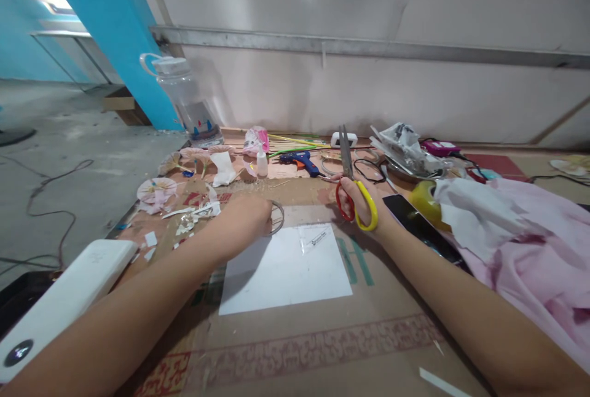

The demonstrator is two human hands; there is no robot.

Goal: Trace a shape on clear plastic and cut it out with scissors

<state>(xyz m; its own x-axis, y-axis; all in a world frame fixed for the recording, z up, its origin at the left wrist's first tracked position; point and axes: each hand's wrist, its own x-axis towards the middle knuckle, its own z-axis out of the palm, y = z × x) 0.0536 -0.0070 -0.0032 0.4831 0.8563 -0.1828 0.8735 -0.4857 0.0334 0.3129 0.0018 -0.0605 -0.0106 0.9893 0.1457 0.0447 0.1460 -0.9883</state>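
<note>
My right hand (358, 203) is closed around scissors (346, 154) with one red and one yellow handle loop, the blades pointing up toward the wall. My left hand (249, 216) is closed at the far left edge of a white sheet of paper (281, 280). A thin grey ring (278, 220) sticks out from its fingers, which are mostly hidden behind the hand. On the paper lies a small clear piece with black print (318, 241). The paper rests on printed cardboard (286, 348).
Behind the hands lie a blue glue gun (299, 160), a small white bottle (262, 163) and thin sticks (295, 145). A large water bottle (188, 99) stands back left, with paper scraps (191, 219) below. Right are a black phone (424, 228), yellow tape (426, 203) and pink cloth (534, 262).
</note>
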